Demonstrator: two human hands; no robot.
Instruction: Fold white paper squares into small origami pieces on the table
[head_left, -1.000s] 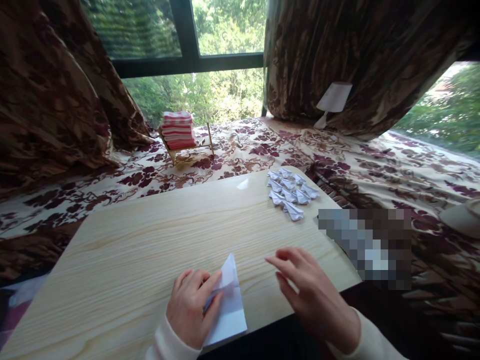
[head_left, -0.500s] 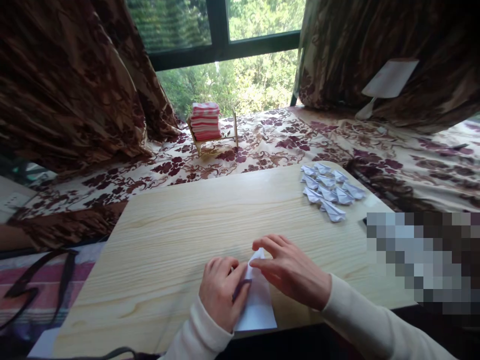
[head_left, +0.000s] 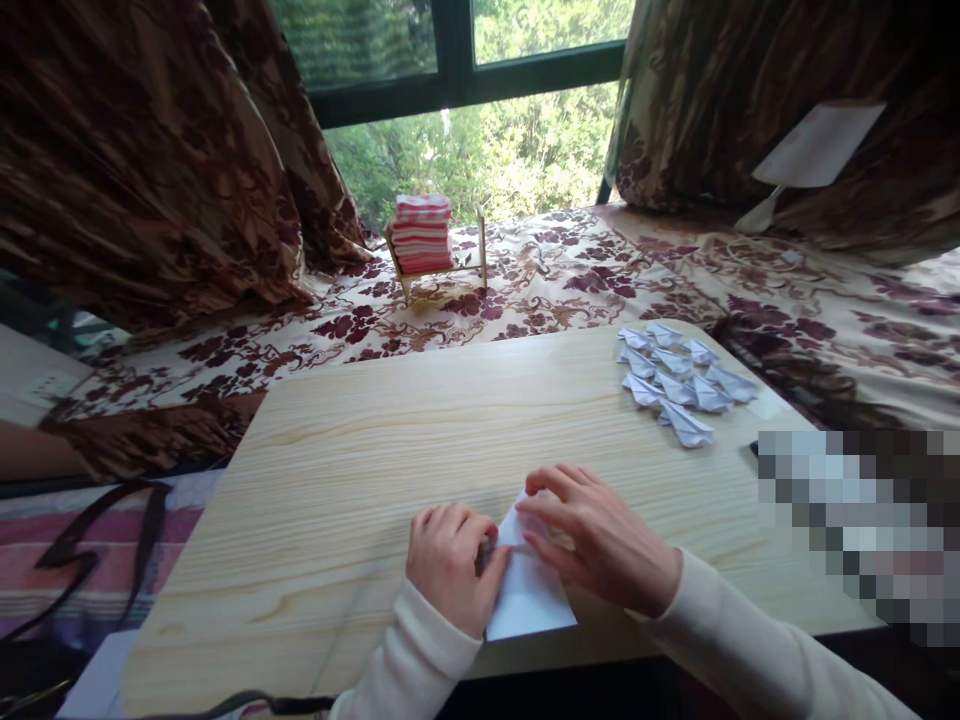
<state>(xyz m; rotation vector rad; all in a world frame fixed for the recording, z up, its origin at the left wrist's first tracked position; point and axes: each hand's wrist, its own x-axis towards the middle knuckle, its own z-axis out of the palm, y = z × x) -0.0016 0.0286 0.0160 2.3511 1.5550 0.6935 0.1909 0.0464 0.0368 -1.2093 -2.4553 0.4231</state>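
Pale wood tabletop (head_left: 360, 440) is filling the frame's middle, below a window. At lower centre my left hand (head_left: 448, 565), fingers curled, is pressing the white paper's (head_left: 529, 595) left edge; my right hand (head_left: 596, 540), fingers flatter, is pinning its top. Folded paper pieces (head_left: 679, 385) are lying at right.

Wooden table (head_left: 375, 440): paper sheet (head_left: 529, 600), folded pieces (head_left: 679, 385)
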